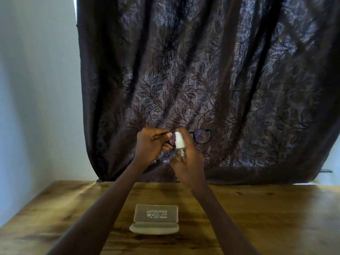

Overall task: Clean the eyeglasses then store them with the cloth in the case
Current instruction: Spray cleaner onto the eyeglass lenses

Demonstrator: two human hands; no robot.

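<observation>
While aloft, right hand [192, 163] around spray bottle [179, 143].

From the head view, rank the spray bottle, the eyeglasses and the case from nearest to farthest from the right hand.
1. spray bottle: in the grip of the right hand.
2. eyeglasses: raised just beyond the bottle, held by the left hand.
3. case: down on the table, close to the person.

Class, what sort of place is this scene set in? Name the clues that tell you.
Probably a room in a home: a wooden table stands before a dark leaf-patterned curtain, with a plain pale wall beside it.
</observation>
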